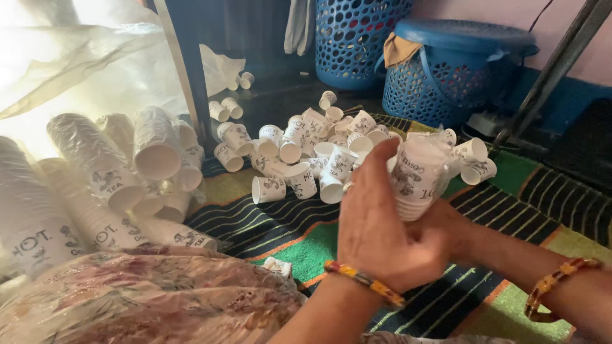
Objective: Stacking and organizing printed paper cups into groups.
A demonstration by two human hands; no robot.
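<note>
My left hand (376, 226) and my right hand (446, 220) are together around a short stack of white printed paper cups (417, 175), held above a striped mat. The left hand's fingers reach up along the stack's near side; the right hand grips it from below and is mostly hidden behind the left. Both wrists wear beaded bracelets. Just beyond the hands, a heap of loose paper cups (306, 150) lies scattered on the mat.
Long stacked sleeves of cups (105, 185) wrapped in clear plastic lie at the left. Two blue perforated baskets (446, 70) stand at the back, one with a lid. A dark post (191, 76) rises behind the cups. Floral cloth (146, 299) covers my lap.
</note>
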